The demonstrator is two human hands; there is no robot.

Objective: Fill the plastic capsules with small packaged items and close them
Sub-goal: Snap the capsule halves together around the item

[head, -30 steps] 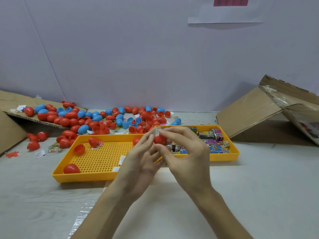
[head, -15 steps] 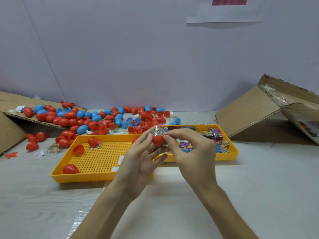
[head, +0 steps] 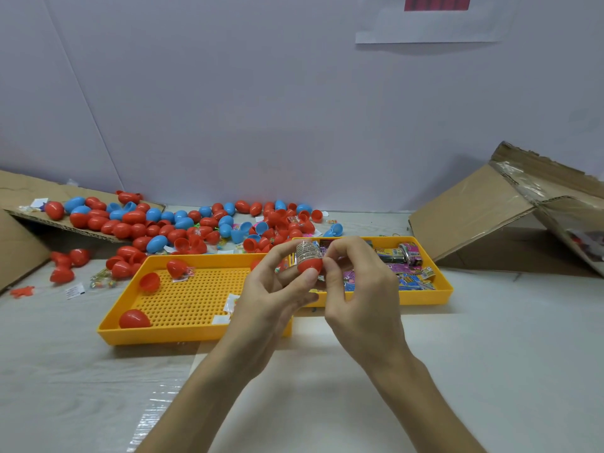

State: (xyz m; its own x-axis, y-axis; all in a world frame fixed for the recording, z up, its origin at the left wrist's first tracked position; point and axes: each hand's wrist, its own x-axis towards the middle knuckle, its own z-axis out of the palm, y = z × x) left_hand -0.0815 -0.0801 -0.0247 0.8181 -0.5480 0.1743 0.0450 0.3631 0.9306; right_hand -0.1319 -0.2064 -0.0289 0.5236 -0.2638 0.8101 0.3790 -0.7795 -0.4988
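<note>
1. The red plastic capsule half is up in the air, above where the two trays meet. A crinkly clear-and-silver packet sticks well out of its open top, so I'd call it half stuffed and not ready to cap.
2. The left hand has it, thumb and curled fingers pinching the red shell from the side and underneath.
3. The right hand is curled in against the capsule's right side with its fingertips pinched at the packet. Looks like they've got the wrapper's edge, but the angle's poor and they may be on the red rim too.
4. To do this bit well, fold the loose wrapper corners inward, then push straight down. Brace from below rather than squeezing the walls, because a squashed rim probably won't take its lid. Nothing should poke over the rim before capping.
5. For the lid, a loose red half lies near the far-left corner of the yellow perforated plastic tray.
6. The second yellow tray, to the right, holds colourful small packets.
7. Along the back edge of the white table is a pile of red and blue capsules, and there are brown cardboard flaps at both side edges.
</note>
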